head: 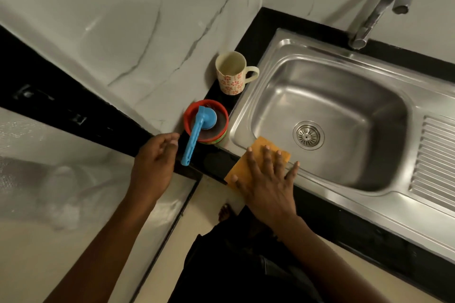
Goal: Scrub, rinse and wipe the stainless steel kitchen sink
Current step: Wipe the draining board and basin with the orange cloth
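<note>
At the lower middle of the frame, the right hand (268,179) lay flat on an orange cloth (237,167), fingers (278,160) straight and spread apart. It pressed the cloth over the front corner of the sink (283,44), where the steel rim met the black bench (211,162). To its left, the left hand (155,162) hung loosely curled and held nothing, just short of the handle of a blue brush (195,134). The brush rested across a red tub (209,102). Beyond that stood 1 patterned mug (232,74).

The basin and its drain (308,135) showed no foam or pooled water, and nothing ran from the tap (384,5) at the upper right. Scrubbing and rinsing were probably finished, with wiping only begun at 1 corner. The far rim and the ribbed drainboard (435,155) likely remained.
</note>
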A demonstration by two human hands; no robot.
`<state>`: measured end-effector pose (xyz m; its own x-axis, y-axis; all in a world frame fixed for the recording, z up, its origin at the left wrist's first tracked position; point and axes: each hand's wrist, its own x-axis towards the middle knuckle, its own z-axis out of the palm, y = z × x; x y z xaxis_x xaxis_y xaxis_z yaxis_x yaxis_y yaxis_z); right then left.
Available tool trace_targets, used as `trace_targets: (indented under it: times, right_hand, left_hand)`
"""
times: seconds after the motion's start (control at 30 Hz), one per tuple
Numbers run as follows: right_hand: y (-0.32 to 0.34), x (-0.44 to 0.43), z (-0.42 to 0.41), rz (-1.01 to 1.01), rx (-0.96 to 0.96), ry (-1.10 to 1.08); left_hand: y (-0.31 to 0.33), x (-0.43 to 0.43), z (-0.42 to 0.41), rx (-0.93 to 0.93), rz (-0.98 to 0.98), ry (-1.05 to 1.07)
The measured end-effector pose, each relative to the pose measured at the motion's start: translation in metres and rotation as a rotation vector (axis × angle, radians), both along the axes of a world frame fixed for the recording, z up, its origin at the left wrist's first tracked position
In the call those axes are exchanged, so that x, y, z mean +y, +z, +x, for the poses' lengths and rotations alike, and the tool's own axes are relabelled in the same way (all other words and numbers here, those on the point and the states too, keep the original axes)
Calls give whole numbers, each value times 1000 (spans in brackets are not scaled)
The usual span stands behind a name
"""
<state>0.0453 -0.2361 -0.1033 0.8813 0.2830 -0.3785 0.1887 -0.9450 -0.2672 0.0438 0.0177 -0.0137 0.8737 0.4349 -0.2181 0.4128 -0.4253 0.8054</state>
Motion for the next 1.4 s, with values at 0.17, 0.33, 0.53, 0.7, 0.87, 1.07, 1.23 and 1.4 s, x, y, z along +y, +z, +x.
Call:
trace_targets:
  times: [0.17,0.33,0.53,0.7,0.87,1.07,1.23,1.4]
  right_hand:
    - [11,-47,28,64,3,344]
    - [5,-74,56,45,-58,808]
    - [7,-66,77,27,-52,992]
    - [-5,-52,79,24,-71,989]
    - [-19,-22,69,84,-145,859]
    - [-26,21,70,132,-200,723]
    - [-28,66,88,128,-175,594]
    - [-29,92,101,56,-211,465]
  left_hand:
    - [-23,7,12,127,-297,35]
    - [-29,1,34,183,-395,70]
    - [-33,-7,52,257,-463,140]
    - [-31,-12,62,301,-373,93]
    - [-27,-13,63,288,-267,67]
    - [-7,-3,37,275,-203,93]
    - [9,3,11,290,-138,108]
    - [10,2,-7,304,-116,126]
